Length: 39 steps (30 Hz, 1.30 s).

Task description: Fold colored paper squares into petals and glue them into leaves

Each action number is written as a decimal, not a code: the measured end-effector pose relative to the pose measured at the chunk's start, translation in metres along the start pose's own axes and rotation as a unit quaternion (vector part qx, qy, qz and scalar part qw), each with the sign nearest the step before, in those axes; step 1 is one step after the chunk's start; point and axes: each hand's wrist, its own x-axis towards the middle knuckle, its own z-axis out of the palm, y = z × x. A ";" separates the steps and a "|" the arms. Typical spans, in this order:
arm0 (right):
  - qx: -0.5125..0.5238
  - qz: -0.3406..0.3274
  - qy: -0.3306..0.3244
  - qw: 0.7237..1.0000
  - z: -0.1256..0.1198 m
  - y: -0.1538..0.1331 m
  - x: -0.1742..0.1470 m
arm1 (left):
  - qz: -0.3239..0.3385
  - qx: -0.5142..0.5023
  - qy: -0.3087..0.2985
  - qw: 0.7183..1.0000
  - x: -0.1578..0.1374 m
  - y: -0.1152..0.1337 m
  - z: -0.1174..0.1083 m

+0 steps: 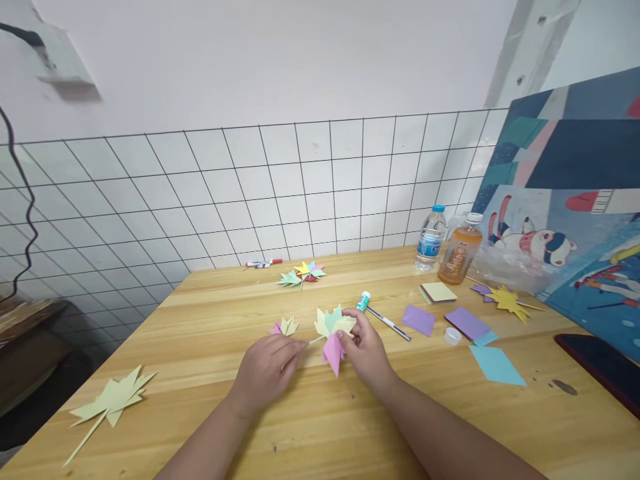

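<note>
My right hand is closed on a folded paper leaf with pale yellow, mint green and pink points, raised a little off the table. A thin pale green paper stem runs from the leaf to my left hand, whose thumb and forefinger pinch its end. Just beyond my left hand lies a small pink and cream folded paper piece, partly hidden by the hand. Behind my right hand are a glue stick and a pen.
A pale yellow paper leaf lies at left. Colourful paper leaves and markers sit at the back. To the right are purple paper, blue paper, a white cap, a water bottle, an orange drink bottle and a phone.
</note>
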 end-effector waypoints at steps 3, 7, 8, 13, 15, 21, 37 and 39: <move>0.002 0.007 -0.012 1.000 0.000 0.002 0.000 | -0.004 0.012 -0.016 1.000 0.000 0.001 0.001; 0.002 0.011 -0.027 1.000 0.000 0.003 0.001 | -0.012 0.017 -0.026 0.999 0.000 0.000 0.002; 0.000 0.011 -0.029 1.000 0.000 0.003 0.001 | -0.012 0.016 -0.026 0.999 0.000 0.000 0.002; -0.009 0.016 -0.028 0.999 0.000 0.004 0.001 | -0.012 0.014 -0.024 1.000 0.000 0.000 0.001; -0.010 0.017 -0.027 0.999 0.000 0.004 0.001 | -0.022 0.009 -0.035 0.999 0.000 0.000 0.001; -0.017 0.013 -0.021 1.000 0.000 0.005 0.001 | -0.131 -0.042 -0.118 0.984 0.005 0.002 0.003; -0.026 0.013 -0.022 0.999 -0.001 0.006 0.004 | -0.306 -0.261 -0.106 0.909 0.002 0.000 0.007; -0.036 0.014 -0.021 0.999 -0.001 0.007 0.004 | -0.287 -0.264 -0.114 0.914 0.004 0.004 0.006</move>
